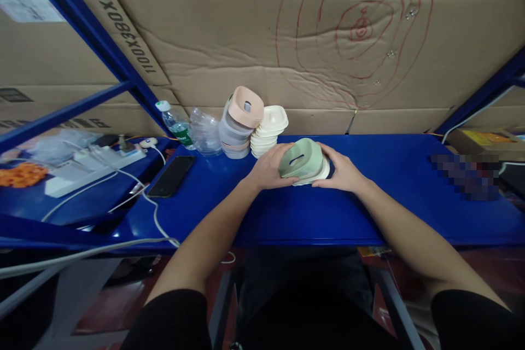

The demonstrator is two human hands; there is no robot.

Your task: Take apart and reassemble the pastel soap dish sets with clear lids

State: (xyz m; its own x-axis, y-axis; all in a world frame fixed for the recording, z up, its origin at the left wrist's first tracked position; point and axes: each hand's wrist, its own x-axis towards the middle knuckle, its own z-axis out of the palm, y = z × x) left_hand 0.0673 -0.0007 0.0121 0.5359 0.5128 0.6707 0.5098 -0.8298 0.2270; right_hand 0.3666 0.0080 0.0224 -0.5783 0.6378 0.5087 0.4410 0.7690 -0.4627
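Observation:
Between my hands, over the blue table, is a pale green rounded plastic cover (305, 158) with a dark slot in its top. A cream plastic base (322, 173) shows beneath it, sticking out at the lower right. My left hand (270, 167) is wrapped round the cover's left side. On the right, my right hand (340, 169) grips the edge of the cream base, fingers behind and thumb in front. Whether cover and base are fully joined I cannot tell. Just behind my left hand stands a stack of cream bases (268, 128).
A leaning stack of peach and translucent covers (246, 106) stands by clear plastic cups (205, 131) and a water bottle (178, 127). On the left lie a phone (171, 176), a white power strip (96, 169) and cables. A cardboard box (488, 145) sits far right. Cardboard backs the blue table (311, 219).

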